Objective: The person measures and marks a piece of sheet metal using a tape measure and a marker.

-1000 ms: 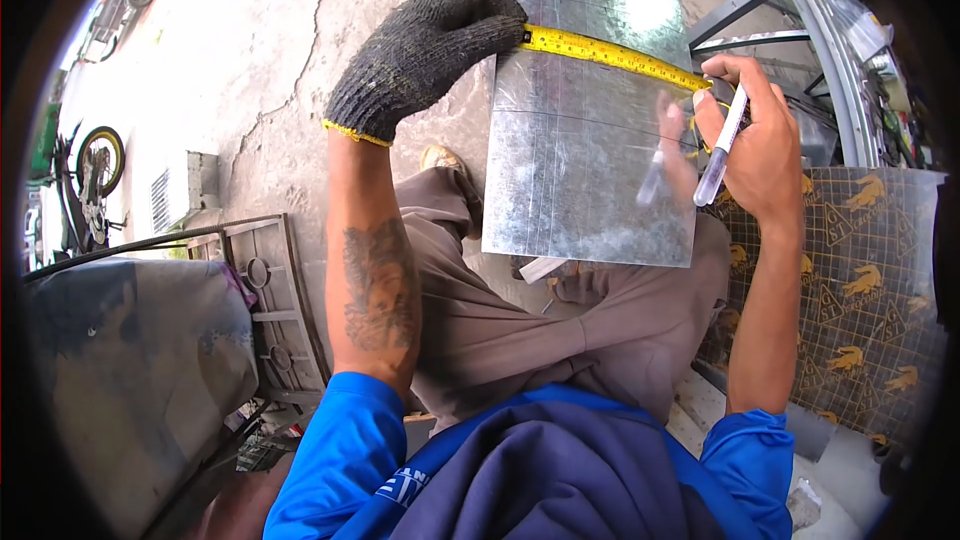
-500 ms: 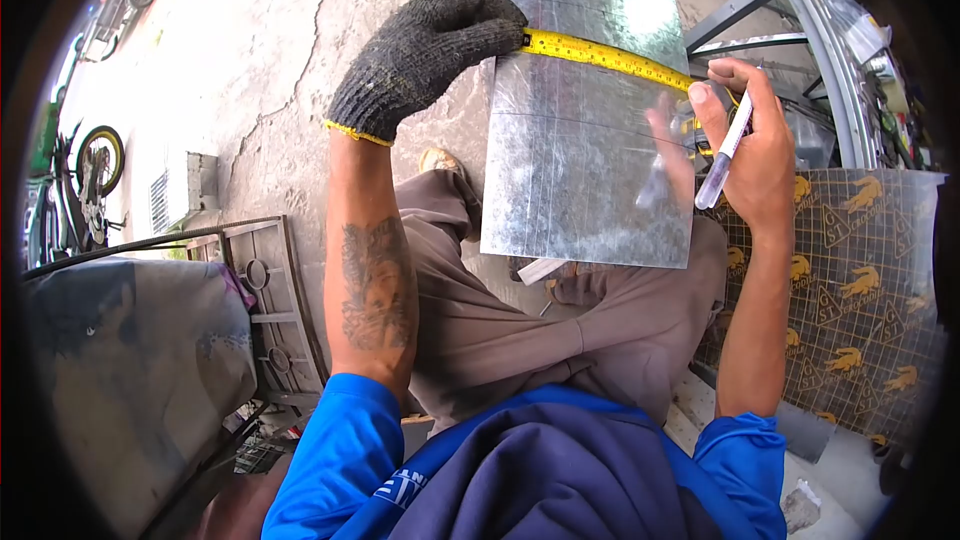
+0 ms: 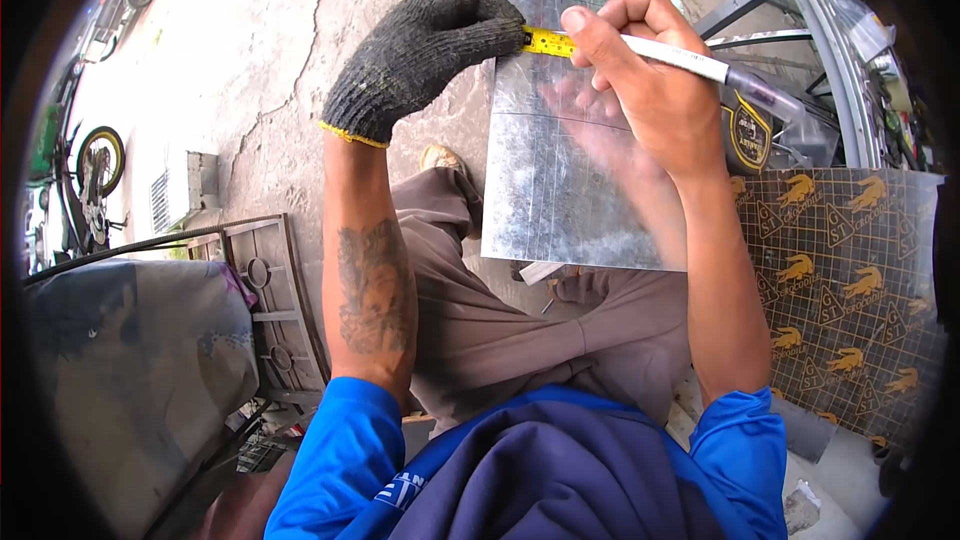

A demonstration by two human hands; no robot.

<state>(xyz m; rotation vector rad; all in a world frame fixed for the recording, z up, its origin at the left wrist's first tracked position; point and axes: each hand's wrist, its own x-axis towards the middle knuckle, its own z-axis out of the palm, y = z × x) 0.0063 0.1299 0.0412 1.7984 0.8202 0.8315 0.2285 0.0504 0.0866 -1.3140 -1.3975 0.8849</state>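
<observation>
A shiny metal sheet (image 3: 560,190) lies over my knees, with thin lines across it. My left hand (image 3: 425,55), in a dark knitted glove, pinches the end of a yellow tape measure (image 3: 548,42) at the sheet's left edge. My bare right hand (image 3: 660,80) holds a white marker (image 3: 675,57) between thumb and fingers, over the upper part of the sheet, its tip side toward the tape. Beyond the right hand, the tape is hidden; its black and yellow case (image 3: 750,135) shows at the sheet's right side.
Metal framing (image 3: 830,50) stands at the upper right. A dark printed sheet with a yellow grid (image 3: 830,290) lies at the right. At the left are a cloth-covered object (image 3: 150,340), a metal grille (image 3: 285,310) and a parked motorcycle (image 3: 95,175).
My right hand has moved left with the marker, from the sheet's right edge to over the tape near my left hand. My left hand has stayed nearly still.
</observation>
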